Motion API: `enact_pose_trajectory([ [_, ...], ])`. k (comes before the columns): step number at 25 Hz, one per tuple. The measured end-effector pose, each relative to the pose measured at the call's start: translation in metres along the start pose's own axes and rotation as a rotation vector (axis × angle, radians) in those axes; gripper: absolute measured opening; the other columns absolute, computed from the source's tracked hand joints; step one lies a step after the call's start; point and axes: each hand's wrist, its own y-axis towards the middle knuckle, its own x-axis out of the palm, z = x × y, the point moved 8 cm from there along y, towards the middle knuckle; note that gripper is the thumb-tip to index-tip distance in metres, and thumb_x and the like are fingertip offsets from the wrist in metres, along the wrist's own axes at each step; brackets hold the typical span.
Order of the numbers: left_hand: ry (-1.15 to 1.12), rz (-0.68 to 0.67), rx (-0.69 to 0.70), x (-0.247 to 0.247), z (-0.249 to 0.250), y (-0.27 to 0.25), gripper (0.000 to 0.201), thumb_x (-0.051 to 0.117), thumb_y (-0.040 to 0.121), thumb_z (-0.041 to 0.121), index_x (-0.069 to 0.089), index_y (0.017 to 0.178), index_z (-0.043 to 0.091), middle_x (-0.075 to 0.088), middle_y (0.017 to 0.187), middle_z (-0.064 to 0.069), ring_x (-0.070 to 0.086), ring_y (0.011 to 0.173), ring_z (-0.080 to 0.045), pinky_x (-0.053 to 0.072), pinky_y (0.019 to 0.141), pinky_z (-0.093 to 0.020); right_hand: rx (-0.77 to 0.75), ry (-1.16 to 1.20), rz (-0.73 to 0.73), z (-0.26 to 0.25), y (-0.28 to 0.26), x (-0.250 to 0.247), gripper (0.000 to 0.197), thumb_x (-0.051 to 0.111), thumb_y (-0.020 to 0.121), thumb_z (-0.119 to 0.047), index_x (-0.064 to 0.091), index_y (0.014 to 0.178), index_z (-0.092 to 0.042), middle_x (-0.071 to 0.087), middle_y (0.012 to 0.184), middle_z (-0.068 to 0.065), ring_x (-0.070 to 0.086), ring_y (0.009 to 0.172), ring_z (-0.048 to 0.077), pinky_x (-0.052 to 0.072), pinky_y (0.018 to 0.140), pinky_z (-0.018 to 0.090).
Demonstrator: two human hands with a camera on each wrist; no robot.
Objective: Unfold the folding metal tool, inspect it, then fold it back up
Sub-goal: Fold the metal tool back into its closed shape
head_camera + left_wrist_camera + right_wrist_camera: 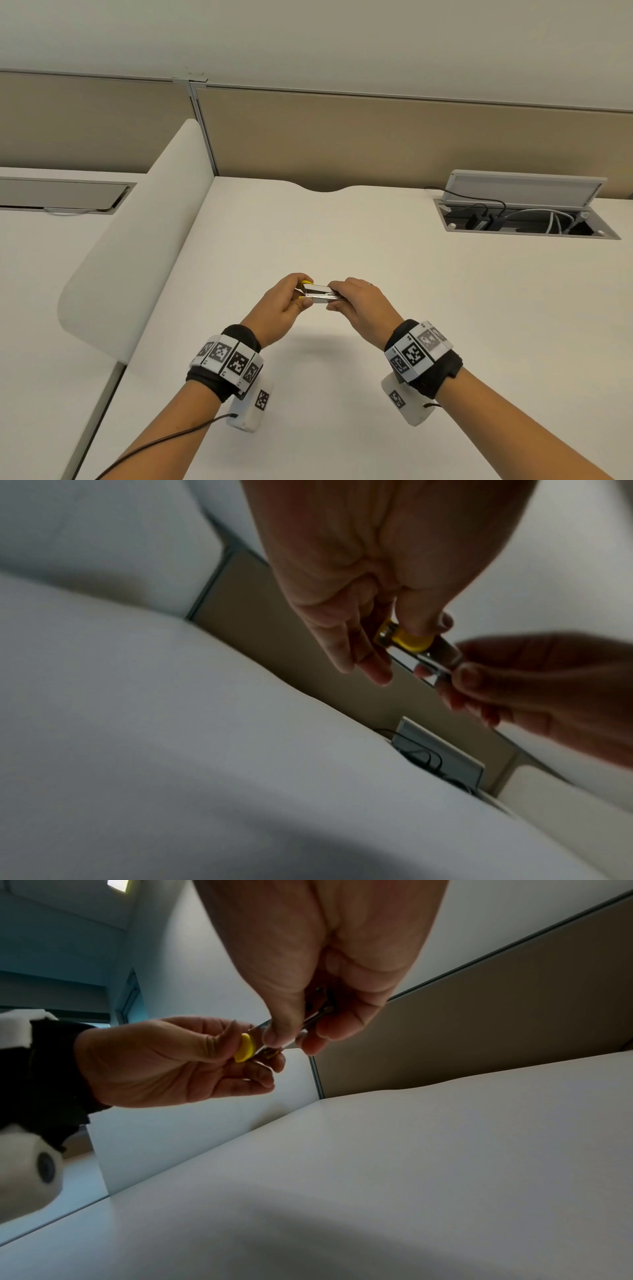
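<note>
- The folding metal tool [320,294] hangs in mid-air over the near middle of the worktop [445,308], held between both hands, touching nothing below.
- The left hand [281,305] pinches the yellow end [409,639], thumb on top and fingers curled beneath; that probably anchors the hinge side so the other half can swing.
- The right hand [363,303] clamps the bare steel end, thumb and fingertips closed narrow around it, likely the working side of the pair.
- The tool looks folded or nearly so, a flat bar with a thin seam; the wrist views are too blurred to say whether a leaf has begun to lift.
- Held above the surface, the tool has swing room on every side.
- The white divider [144,240] stands well off to the left, and the open cable hatch [527,219] sits near the far right edge, both out of the way.
- The back edge and its partition lie well beyond the hands.
</note>
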Motion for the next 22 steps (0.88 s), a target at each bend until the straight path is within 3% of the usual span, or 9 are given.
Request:
enact_pose_trajectory([
  [4, 0.072, 0.075, 0.060, -0.005, 0.005, -0.003, 0.022, 0.044, 0.092, 0.014, 0.045, 0.114, 0.013, 0.057, 0.102, -0.009, 0.055, 0.087, -0.018, 0.038, 0.073, -0.004, -0.012, -0.003, 0.017, -0.007, 0.001, 0.000, 0.023, 0.052, 0.090, -0.023, 0.056, 0.108, -0.008, 0.061, 0.091, 0.014, 0.047, 0.080, 0.026, 0.028, 0.072, 0.027],
  [7, 0.070, 0.087, 0.059, -0.004, 0.006, -0.005, 0.021, 0.042, 0.092, 0.009, 0.045, 0.113, 0.011, 0.054, 0.100, -0.007, 0.054, 0.079, -0.009, 0.038, 0.071, -0.003, -0.014, -0.011, 0.013, -0.010, 0.001, 0.001, 0.023, 0.052, 0.090, -0.022, 0.056, 0.108, -0.008, 0.061, 0.093, 0.014, 0.049, 0.083, 0.027, 0.028, 0.071, 0.026],
  [11, 0.073, 0.126, 0.068, -0.006, 0.010, -0.008, 0.013, 0.039, 0.093, 0.010, 0.046, 0.100, 0.020, 0.054, 0.086, -0.001, 0.052, 0.070, -0.001, 0.037, 0.065, -0.004, -0.019, -0.004, 0.007, -0.013, 0.000, 0.001, 0.021, 0.052, 0.090, -0.022, 0.057, 0.105, -0.008, 0.061, 0.090, 0.015, 0.048, 0.080, 0.027, 0.029, 0.070, 0.027],
  [14, 0.037, 0.103, 0.066, -0.004, 0.010, -0.011, 0.012, 0.042, 0.092, 0.019, 0.045, 0.103, 0.022, 0.057, 0.094, -0.003, 0.055, 0.078, -0.006, 0.039, 0.070, -0.006, -0.012, 0.001, 0.005, -0.011, -0.001, -0.001, 0.021, 0.054, 0.090, -0.021, 0.058, 0.107, -0.010, 0.062, 0.092, 0.014, 0.052, 0.085, 0.027, 0.030, 0.071, 0.026],
  [17, 0.031, 0.061, 0.040, -0.001, 0.008, -0.011, 0.027, 0.050, 0.088, 0.018, 0.045, 0.114, 0.018, 0.055, 0.108, -0.002, 0.055, 0.092, -0.006, 0.040, 0.078, -0.007, 0.024, 0.033, 0.013, -0.004, -0.003, -0.005, 0.022, 0.056, 0.088, -0.016, 0.058, 0.109, -0.010, 0.062, 0.097, 0.011, 0.049, 0.085, 0.021, 0.029, 0.071, 0.021],
  [20, 0.053, 0.053, -0.019, -0.004, 0.004, -0.008, 0.035, 0.057, 0.085, 0.014, 0.045, 0.118, 0.014, 0.054, 0.108, 0.001, 0.055, 0.095, -0.005, 0.040, 0.085, -0.011, 0.072, 0.085, 0.037, 0.008, -0.003, -0.012, 0.019, 0.056, 0.086, -0.008, 0.059, 0.105, -0.007, 0.061, 0.095, 0.010, 0.046, 0.081, 0.015, 0.028, 0.068, 0.017],
  [22, 0.082, 0.037, -0.048, -0.005, 0.000, -0.004, 0.034, 0.059, 0.085, 0.015, 0.046, 0.116, 0.014, 0.056, 0.107, 0.001, 0.055, 0.097, -0.009, 0.038, 0.085, -0.011, 0.114, 0.089, 0.024, 0.018, 0.000, -0.013, 0.016, 0.055, 0.087, -0.007, 0.061, 0.102, -0.008, 0.061, 0.091, 0.010, 0.047, 0.079, 0.018, 0.032, 0.070, 0.021],
])
